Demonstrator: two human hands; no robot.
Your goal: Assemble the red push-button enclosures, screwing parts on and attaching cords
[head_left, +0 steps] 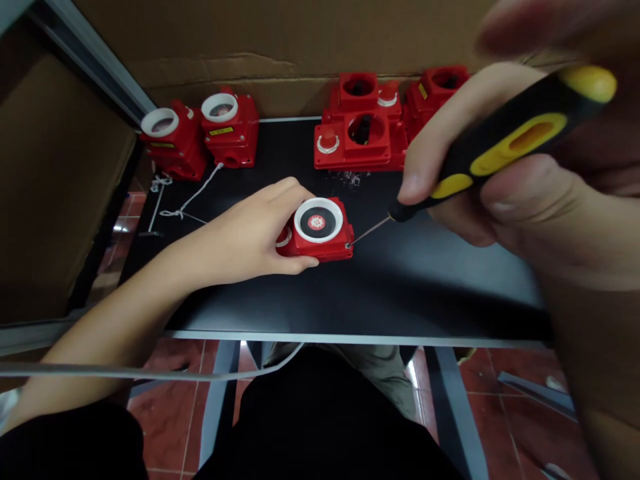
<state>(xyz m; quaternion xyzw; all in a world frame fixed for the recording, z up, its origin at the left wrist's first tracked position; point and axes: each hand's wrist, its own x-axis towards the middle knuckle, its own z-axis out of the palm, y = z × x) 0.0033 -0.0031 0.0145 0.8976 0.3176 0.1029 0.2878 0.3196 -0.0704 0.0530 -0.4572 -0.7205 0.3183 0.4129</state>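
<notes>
A small red box [324, 240] with a white ring and a black round face lies in the middle of the black table [350, 293]. My left hand [250, 233] wraps round its left side and steadies it. Close to the camera, my right hand [525, 200] grips a black and yellow screwdriver [505, 143]. The thin shaft slants down to the left, and its tip rests at the box's right front corner.
Two red boxes with white rings [200, 130] stand at the back left, with white string [187, 200] lying in front of them. Several open red housings [370, 123] are stacked at the back right. A cardboard wall [280, 47] runs behind the table. Red floor tiles show below.
</notes>
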